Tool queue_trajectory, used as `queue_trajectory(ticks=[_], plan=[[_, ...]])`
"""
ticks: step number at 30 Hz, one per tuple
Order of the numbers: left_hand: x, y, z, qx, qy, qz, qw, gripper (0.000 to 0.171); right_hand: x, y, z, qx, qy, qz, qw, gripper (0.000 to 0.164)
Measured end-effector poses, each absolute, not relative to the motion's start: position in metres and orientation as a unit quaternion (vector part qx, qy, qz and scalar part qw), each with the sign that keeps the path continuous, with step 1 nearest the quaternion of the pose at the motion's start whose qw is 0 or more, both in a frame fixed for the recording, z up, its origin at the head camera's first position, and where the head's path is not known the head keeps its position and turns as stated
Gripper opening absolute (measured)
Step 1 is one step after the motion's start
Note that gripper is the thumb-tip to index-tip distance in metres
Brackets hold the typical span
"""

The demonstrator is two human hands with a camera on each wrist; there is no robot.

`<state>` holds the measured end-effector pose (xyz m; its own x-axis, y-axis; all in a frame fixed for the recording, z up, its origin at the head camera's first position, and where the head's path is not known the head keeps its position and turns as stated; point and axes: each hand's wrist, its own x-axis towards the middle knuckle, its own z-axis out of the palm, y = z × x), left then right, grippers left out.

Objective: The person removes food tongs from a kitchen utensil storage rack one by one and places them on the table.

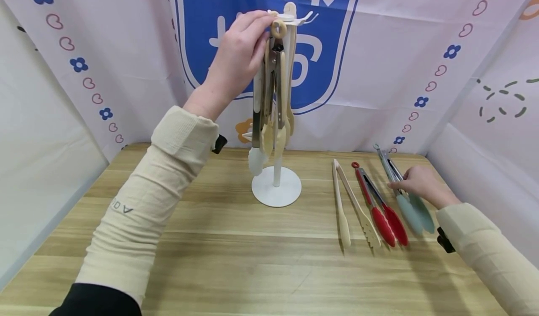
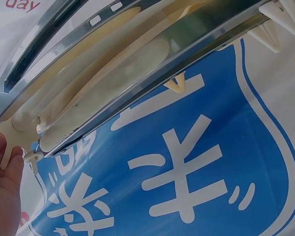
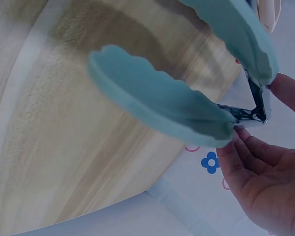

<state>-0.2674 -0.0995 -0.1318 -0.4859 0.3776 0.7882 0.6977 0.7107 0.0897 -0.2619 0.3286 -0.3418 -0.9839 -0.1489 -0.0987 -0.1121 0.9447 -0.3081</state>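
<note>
My left hand (image 1: 237, 54) is raised to the top of a white utensil stand (image 1: 276, 195). Its fingertips pinch the hanging loop of metal tongs (image 2: 132, 98) at a hook. Cream and white-tipped utensils (image 1: 280, 133) hang around the post, partly hiding each other. At the right of the table, my right hand (image 1: 427, 185) grips teal tongs (image 1: 409, 213) across both arms, thumb on one side and fingers on the other. In the right wrist view, the scalloped teal heads (image 3: 157, 103) spread apart from the metal hinge.
Beside the teal tongs lie red tongs (image 1: 383, 218), and cream tongs (image 1: 341, 208) lie farther left, both spread apart on the wooden table (image 1: 210, 260). A printed curtain (image 1: 370, 73) hangs along the table's back edge. White hooks (image 1: 309, 17) stick out from the stand's top.
</note>
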Motion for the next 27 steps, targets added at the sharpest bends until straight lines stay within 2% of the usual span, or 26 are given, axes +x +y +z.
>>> queue_trajectory(ticks=[27], plan=[[-0.267,-0.1,-0.132,-0.321,-0.838,-0.201,0.393,0.034,-0.261,0.332,-0.365,-0.045,0.982,-0.139,0.123,0.046]])
